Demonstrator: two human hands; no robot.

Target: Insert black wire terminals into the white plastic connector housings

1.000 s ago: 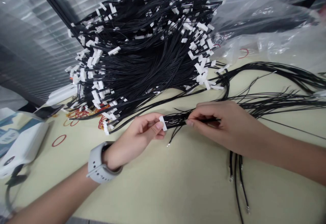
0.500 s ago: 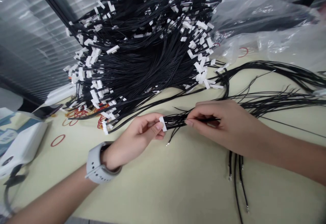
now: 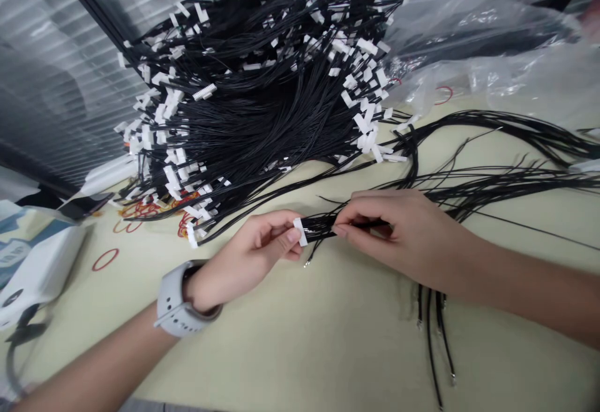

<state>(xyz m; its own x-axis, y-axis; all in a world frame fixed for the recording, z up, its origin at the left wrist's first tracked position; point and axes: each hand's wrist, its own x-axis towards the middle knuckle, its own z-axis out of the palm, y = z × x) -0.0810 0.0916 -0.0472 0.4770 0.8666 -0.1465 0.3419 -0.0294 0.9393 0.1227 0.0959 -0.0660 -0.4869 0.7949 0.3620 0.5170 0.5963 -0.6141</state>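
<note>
Between the thumb and fingers of my left hand [image 3: 269, 237] is a white connector housing [image 3: 300, 232], with black wires running out of its right side. My right hand [image 3: 394, 227] is closed in a pinch on a black wire [image 3: 370, 220] just right of the connector. Near the housing, a bright metal wire tip shows among the wires. One loose wire end [image 3: 307, 264] with a metal terminal hangs below the bundle. Several more terminal-tipped wires [image 3: 431, 349] hang down beneath my right hand. What lies inside the right fingers is partly hidden.
A large heap of black wire harnesses [image 3: 272, 105] with white connectors stands at the back. Loose black wires [image 3: 515, 180] stretch to the right. Clear plastic bags [image 3: 497, 49] lie behind them. Red rubber bands [image 3: 105, 260] and a white device [image 3: 44, 268] are at the left.
My right hand has moved slightly left, closer to the white connector. The left hand keeps its hold on the connector. The wires hanging below have shifted a little left.
</note>
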